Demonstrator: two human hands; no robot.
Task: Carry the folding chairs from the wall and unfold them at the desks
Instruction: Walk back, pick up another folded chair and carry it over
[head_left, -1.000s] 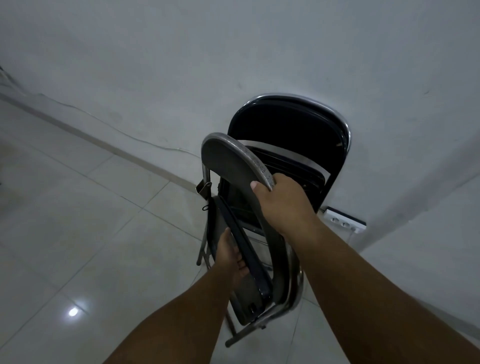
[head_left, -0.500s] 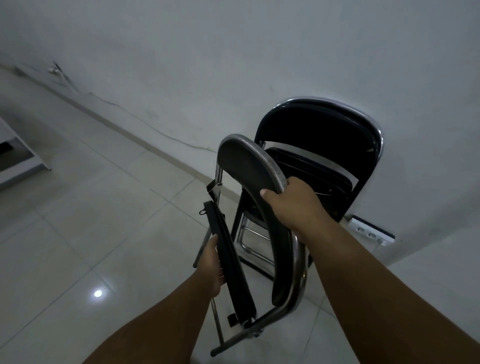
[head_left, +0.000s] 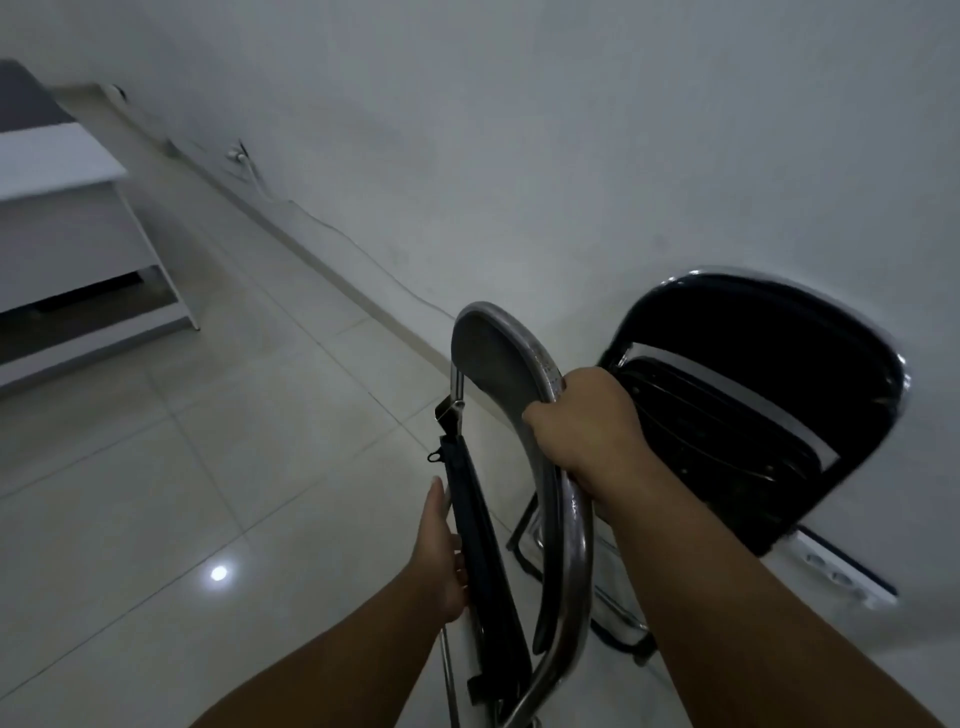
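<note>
Chrome chair, lower centre: right hand curled round its back, left hand clasping its seat.

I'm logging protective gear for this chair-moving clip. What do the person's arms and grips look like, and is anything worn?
The left forearm and right forearm are bare as far as the frame shows, with no sleeves. The left grip and right grip are bare hands: no gloves, and no watch, bracelet or ring shows on the visible sides.
</note>
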